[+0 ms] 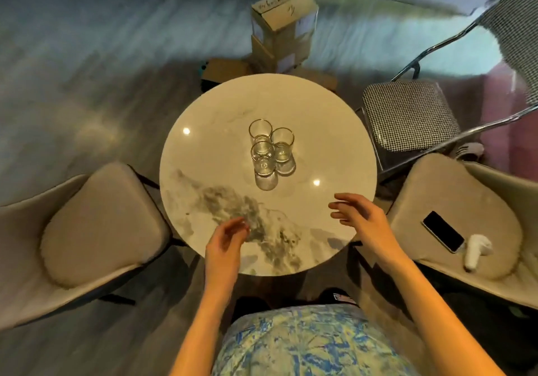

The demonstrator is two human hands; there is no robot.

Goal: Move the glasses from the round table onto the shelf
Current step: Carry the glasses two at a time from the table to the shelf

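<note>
I see round marble-look table (203, 154), pale top, grey veining across near side. On it, three clear gold-rimmed glasses (269, 148), upright, tight cluster near centre, touching one another.

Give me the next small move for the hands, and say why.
Probably reach the right hand forward to the nearest glass: it stands bunched with two more glasses in the middle of the round table, and the right and left hand both hover empty over the near edge.

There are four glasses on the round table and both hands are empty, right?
Not quite. The head view shows three glasses on the round table, not four. The left hand and right hand are both empty, as you said.
</note>
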